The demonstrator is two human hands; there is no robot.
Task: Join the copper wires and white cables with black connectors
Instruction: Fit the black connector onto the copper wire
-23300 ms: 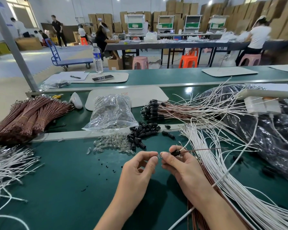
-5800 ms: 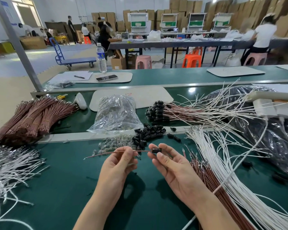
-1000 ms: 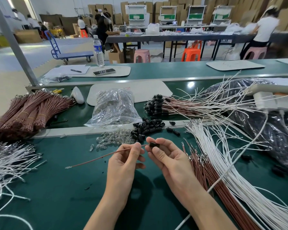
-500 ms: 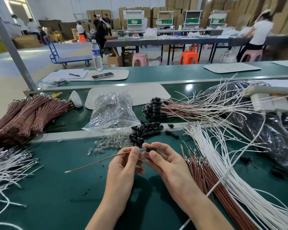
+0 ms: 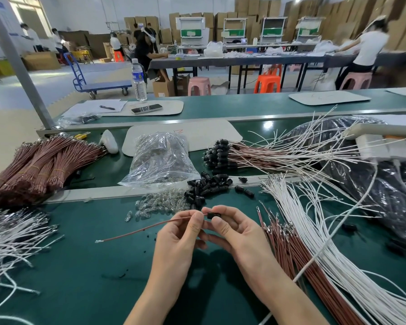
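Observation:
My left hand pinches a single copper wire near its right end; the wire trails down-left over the green mat. My right hand pinches a small black connector between thumb and fingertips, and the wire's end meets the connector's left side. Loose black connectors lie in a pile just beyond my hands. More copper wires and white cables fan out at the right.
A clear bag and scattered small glass bulbs lie behind my hands. Finished wires with connectors are stacked at centre right. Bundled copper wires and white cables fill the left. A black plastic bag sits at the right.
My hands have stayed close together, the wire end remaining at the connector. The wire's free end has dipped slightly lower on the mat.

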